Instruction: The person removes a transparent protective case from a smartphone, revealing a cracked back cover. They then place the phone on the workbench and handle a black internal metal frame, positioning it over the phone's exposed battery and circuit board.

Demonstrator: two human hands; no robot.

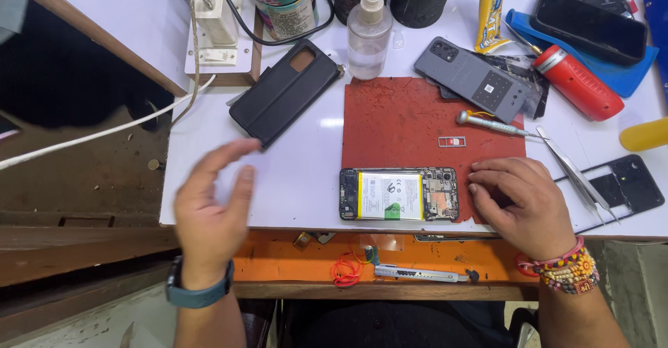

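Observation:
An opened smartphone (398,194) lies face down at the near edge of a red work mat (403,122), its battery and circuit board exposed. My right hand (523,203) rests on the mat just right of the phone, fingers curled, fingertips near the phone's end; it holds nothing. My left hand (211,214) hovers over the table's near left edge, fingers spread and slightly blurred, empty. A grey phone back cover (470,78) lies at the mat's far right corner. A small SIM tray (452,141) and a screwdriver (492,124) lie on the mat.
A black flip case (285,92) and a spray bottle (368,31) sit behind the mat. Tweezers (575,176), a black phone frame (630,183), a red cylinder (577,82) and a dark phone (590,24) on a blue tray are at right. A utility knife (417,273) lies on the orange ledge.

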